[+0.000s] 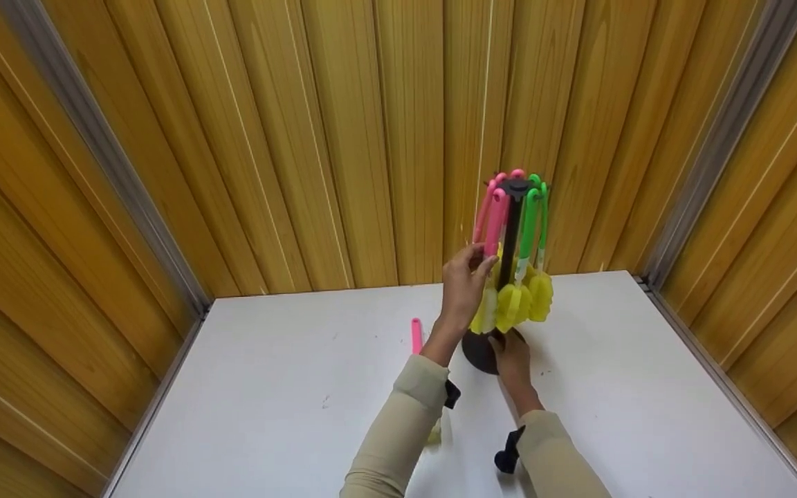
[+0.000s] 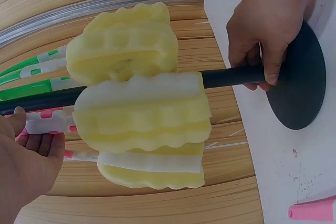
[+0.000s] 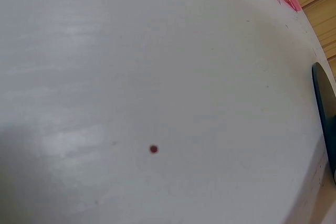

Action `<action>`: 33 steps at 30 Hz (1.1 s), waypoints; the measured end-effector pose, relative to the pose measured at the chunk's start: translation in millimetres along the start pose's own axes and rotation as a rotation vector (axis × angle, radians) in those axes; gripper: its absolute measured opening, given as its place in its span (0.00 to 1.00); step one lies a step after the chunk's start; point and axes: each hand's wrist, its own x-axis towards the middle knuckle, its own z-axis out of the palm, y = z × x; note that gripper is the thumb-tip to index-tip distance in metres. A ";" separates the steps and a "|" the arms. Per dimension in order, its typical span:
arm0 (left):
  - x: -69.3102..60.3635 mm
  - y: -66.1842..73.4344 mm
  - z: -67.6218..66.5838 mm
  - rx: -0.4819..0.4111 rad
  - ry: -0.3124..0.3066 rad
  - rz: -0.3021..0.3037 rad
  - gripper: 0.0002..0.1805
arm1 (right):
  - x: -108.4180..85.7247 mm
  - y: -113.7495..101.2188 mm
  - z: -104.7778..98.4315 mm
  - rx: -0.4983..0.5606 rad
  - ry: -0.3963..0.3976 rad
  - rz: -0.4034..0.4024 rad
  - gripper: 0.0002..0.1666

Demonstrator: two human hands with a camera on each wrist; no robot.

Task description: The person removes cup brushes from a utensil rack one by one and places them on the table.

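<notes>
A black stand with a round base (image 1: 479, 354) holds several hanging brushes with pink and green handles and yellow sponge heads (image 1: 513, 306). My left hand (image 1: 466, 282) pinches a pink handle (image 1: 494, 225) low down, near its white collar, as the left wrist view shows. At the foot of the pole, my right hand (image 1: 513, 361) grips the stand with thumb and fingers around the pole (image 2: 226, 76). In the right wrist view only the base's edge (image 3: 324, 103) and a sliver of hand show at the right side.
Another pink-handled brush (image 1: 416, 336) lies on the white table (image 1: 288, 387) left of the stand, partly hidden by my left forearm. Wood-patterned panels (image 1: 350, 138) rise behind the table and at both sides. A small dark red spot (image 3: 154, 149) marks the tabletop.
</notes>
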 end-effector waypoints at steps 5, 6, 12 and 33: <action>-2.4 0.0 -3.3 -0.007 -0.016 0.007 0.16 | 2.0 3.7 1.7 -0.035 0.017 -0.017 0.27; -2.8 0.2 -4.1 -0.009 -0.019 0.009 0.16 | 2.5 4.1 1.8 -0.040 0.017 -0.018 0.26; -5.8 3.3 -10.0 -0.005 -0.021 0.016 0.16 | 3.6 5.5 1.4 -0.078 0.033 -0.062 0.22; -16.1 15.7 -24.5 0.113 -0.033 0.036 0.18 | 1.0 5.4 3.2 -0.030 0.096 -0.164 0.14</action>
